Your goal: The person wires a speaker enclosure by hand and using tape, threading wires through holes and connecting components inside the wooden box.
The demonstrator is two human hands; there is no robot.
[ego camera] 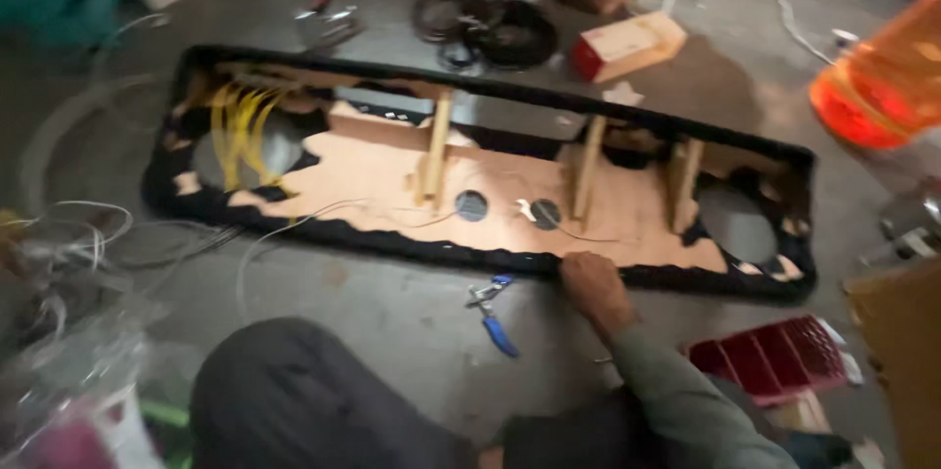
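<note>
Dark knee (294, 391) nearest; right hand (593, 288) seemingly closed on long black-edged panel's (392, 239) rim, on cluttered grey floor (392, 302).

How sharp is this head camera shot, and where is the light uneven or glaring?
Head view: motion blur softens everything, worst on the tangled wires at left; the orange container glows overexposed at upper right; the long black-edged wooden panel is evenly lit, with the right hand on its near edge; the knee in front is dark.
</note>
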